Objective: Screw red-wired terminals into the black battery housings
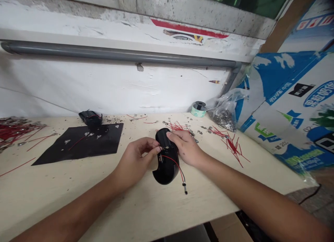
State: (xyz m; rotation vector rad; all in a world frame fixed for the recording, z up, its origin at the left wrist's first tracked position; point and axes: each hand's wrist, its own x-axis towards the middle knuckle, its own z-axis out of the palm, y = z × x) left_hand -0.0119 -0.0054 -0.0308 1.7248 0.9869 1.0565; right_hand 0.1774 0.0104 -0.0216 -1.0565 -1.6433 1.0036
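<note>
Holding a black housing, left hand apparently pinching red wire.

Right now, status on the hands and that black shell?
Right hand gripping black shell from above. Left hand pinching something small at its edge, too small to tell. Red wire trailing off shell. Loose red wires beyond, not in the way.

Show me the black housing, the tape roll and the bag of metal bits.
Black housing [164, 174], head view, point on its lower curved body.
Tape roll [197, 111], head view, point on its pale green side.
Bag of metal bits [223, 118], head view, point on its middle.
</note>
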